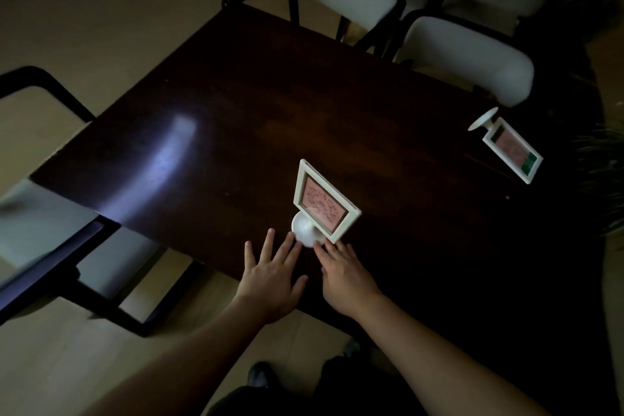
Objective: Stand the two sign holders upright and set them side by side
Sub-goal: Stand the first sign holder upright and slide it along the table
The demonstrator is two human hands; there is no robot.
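Near sign holder [322, 204] stands upright on the dark table [209, 132], close to the near edge. Left hand [273, 280] is flat, fingers spread, holding nothing; fingertips just beside the round base [304, 231]. Right hand [344, 275] is loosely open and empty, fingertips at the base's other side; actual contact is unclear. Far sign holder [511, 149] lies on its side, well apart, near the right edge. Judgement: one holder set, the other pending. To do it well, grip the far one by its stem, tip it onto its base, then place it beside the near one, faces aligned.
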